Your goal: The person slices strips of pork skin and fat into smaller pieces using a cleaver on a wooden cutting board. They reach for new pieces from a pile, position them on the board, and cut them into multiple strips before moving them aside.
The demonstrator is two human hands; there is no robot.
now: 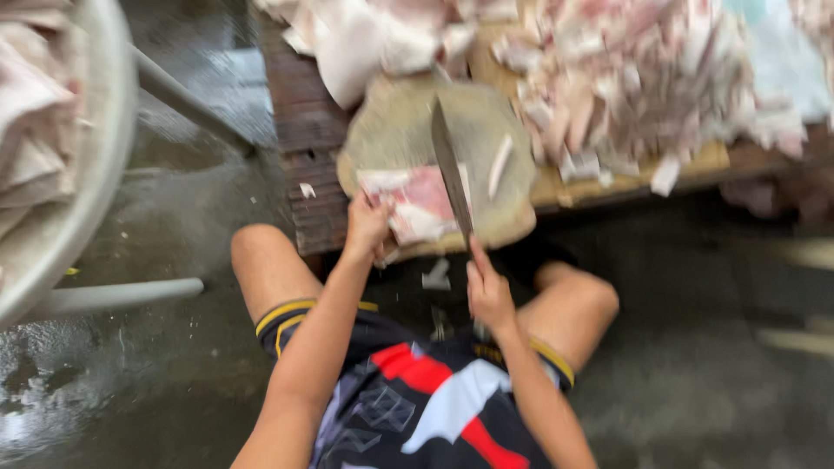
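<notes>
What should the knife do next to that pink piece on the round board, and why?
Probably press the knife down for a slice. Its blade lies across the pink meat slab, the left hand pins the slab's near edge on the round chopping block, and the right hand has the handle.

Obscured, cropped and blurred regions, head view.

The whole frame is smeared by motion blur; edges of the cut pieces [634, 82] heaped at the top cannot be separated, and the heap is cropped by the upper edge. The knife [452, 178] handle is covered by the right hand [488, 291], so the grip is not resolved beyond closed fingers. The left hand's [367, 226] fingertips are merged with the pink slab [415, 201] beneath them. The near rim of the round chopping block [408, 130] is partly hidden by both hands. The large metal basin [91, 165] at left is cut off by the frame, its contents blurred. Both forearms are cropped at the bottom edge.
</notes>
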